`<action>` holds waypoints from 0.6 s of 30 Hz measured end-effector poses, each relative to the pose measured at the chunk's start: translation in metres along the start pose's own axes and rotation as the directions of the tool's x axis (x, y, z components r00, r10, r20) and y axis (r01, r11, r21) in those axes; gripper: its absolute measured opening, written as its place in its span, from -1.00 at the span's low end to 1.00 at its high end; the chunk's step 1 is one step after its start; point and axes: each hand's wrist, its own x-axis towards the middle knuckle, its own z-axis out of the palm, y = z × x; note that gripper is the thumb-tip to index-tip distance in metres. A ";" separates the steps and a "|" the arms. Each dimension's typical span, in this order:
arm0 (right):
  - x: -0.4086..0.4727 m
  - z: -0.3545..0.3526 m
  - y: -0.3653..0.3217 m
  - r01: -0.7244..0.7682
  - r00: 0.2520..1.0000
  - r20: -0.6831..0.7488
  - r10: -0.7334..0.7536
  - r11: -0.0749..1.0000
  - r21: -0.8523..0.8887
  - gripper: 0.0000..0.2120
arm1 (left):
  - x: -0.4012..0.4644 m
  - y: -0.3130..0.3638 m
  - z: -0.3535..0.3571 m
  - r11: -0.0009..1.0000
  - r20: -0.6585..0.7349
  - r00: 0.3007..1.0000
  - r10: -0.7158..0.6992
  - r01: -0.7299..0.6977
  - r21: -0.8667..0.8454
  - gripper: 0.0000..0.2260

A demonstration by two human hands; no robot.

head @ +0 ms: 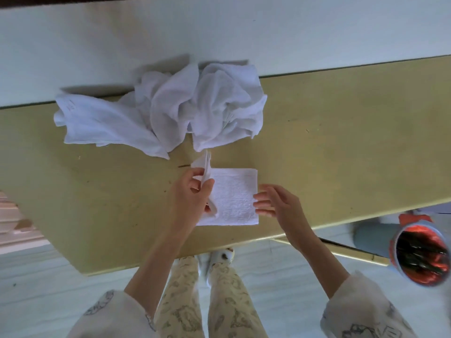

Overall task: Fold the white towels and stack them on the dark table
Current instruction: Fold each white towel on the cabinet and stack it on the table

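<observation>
- Olive-tan bench (pixel 341 147) against a white wall; pale floor below, orange-lined bin (pixel 419 257) off the near right corner.
- Folded white towel (pixel 234 198) lies flat on the bench near the front edge, roughly square.
- Left hand (pixel 192 193) pinches the towel's left edge between thumb and fingers; that flap stands raised off the stack, so the fold looks mid-way.
- Right hand (pixel 273 203) is open, fingers straight, tips on the towel's right edge, holding nothing.
- Pile of unfolded white towels (pixel 170 108) sits crumpled further back, near the wall, just apart from the folded one.
- Handling, my read: terry cloth, light, limp, not fragile, not slippery; sags anywhere unsupported.
- Best hold: corners or hem edge, pinch grip, other hand flat as anchor; smooth after each fold so layers don't creep.
</observation>
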 end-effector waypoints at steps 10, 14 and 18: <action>0.003 -0.011 0.019 -0.133 0.989 0.079 0.128 0.989 0.057 -0.81 | 0.001 -0.015 0.074 0.912 0.189 0.973 0.130 -0.192 0.362 -0.81; 0.003 -0.011 0.023 -0.144 0.988 0.061 0.139 0.986 0.089 -0.80 | 0.001 -0.016 0.085 0.901 0.227 0.967 0.117 -0.199 0.384 -0.76; 0.005 -0.011 0.025 -0.133 0.990 0.051 0.130 0.989 0.068 -0.80 | 0.002 -0.017 0.089 0.899 0.271 0.957 0.103 -0.206 0.387 -0.73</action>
